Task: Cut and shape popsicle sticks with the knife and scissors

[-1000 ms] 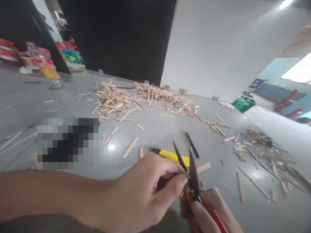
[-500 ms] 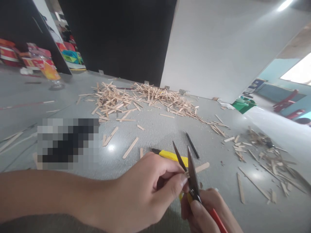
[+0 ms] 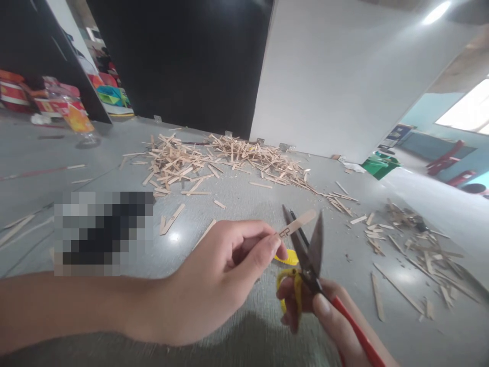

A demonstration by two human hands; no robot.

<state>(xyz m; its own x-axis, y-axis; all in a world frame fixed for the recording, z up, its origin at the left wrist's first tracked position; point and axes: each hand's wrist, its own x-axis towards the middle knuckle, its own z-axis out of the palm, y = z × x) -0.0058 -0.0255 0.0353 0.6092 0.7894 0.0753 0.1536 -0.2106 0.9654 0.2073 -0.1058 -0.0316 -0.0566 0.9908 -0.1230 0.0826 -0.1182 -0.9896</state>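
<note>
Between thumb and fingers, my left hand pinches a flat wooden stick with dark lines drawn near the grip. Its rounded free end points up and right, level with the parted blades of the scissors. My right hand is wrapped round the scissors, which have red on one handle and yellow on the other. A yellow utility knife lies on the table, mostly hidden behind my left hand. Behind the blades lies a thin black pen-like rod, partly covered.
Heaps of wooden sticks lie at the back against upright black and white panels. More scraps are scattered at right. A plastic bottle stands at far left. A pixelated patch covers something near my left forearm.
My left hand has drawn back slightly to the left, bringing the wooden stick up into plain view. The scissors have shifted right and their blades are wider apart.
</note>
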